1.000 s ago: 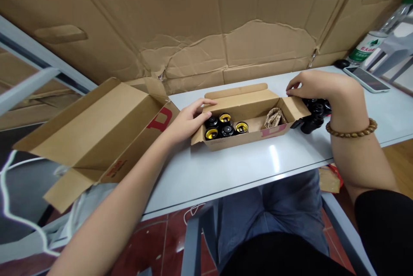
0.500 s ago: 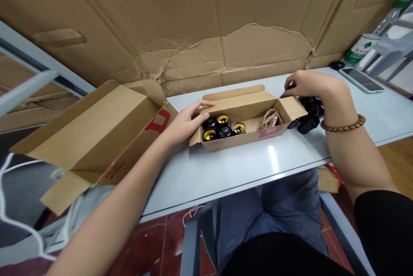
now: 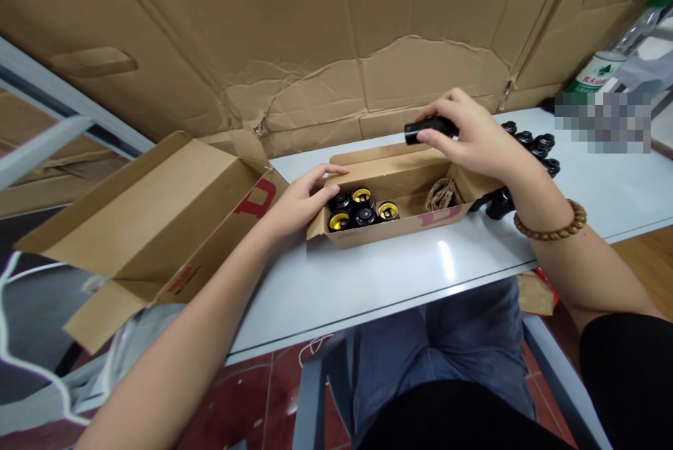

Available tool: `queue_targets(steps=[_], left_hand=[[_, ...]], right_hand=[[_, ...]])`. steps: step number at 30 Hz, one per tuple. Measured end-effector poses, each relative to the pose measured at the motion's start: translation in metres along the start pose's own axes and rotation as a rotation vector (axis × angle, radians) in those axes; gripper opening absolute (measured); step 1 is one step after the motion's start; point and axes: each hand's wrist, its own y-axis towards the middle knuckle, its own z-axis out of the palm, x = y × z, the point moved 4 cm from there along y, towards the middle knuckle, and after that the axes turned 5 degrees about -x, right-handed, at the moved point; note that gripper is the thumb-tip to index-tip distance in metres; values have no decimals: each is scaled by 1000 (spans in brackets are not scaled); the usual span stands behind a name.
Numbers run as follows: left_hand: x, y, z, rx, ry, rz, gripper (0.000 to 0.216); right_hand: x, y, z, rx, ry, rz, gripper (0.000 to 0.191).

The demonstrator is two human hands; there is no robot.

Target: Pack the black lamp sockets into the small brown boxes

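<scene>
Along the white table [image 3: 368,296], the right hand [image 3: 467,138] is gripping a black cylinder [image 3: 427,130] above a cardboard box [image 3: 404,226]; the half-open left hand [image 3: 299,203] is resting on its rim.

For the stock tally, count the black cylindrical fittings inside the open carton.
5 black fittings, clustered at the left end of the carton: three showing gold tops, two showing black tops. More could be hidden beneath them.

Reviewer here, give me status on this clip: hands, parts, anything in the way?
Right hand holding black cylindrical part above cardboard box. Left hand open at box's left end, by yellow-topped black parts. Crumpled brown paper inside box.
</scene>
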Motion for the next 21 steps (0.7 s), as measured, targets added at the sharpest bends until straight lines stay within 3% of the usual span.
queue_targets(steps=[6, 12, 14, 18, 21], left_hand=[[0, 2, 0, 10, -8, 2, 55], [1, 1, 0, -5, -31, -5, 57], [1, 1, 0, 0, -30, -1, 57], [0, 0, 0, 7, -30, -13, 55], [-2, 1, -1, 11, -8, -5, 55]], right_hand=[[20, -7, 16, 148, 315, 23, 48], [22, -11, 33, 355, 393, 41, 57], [23, -11, 37, 365, 374, -25, 58], [24, -12, 43, 323, 310, -99, 37], [25, -11, 44, 298, 285, -152, 34]])
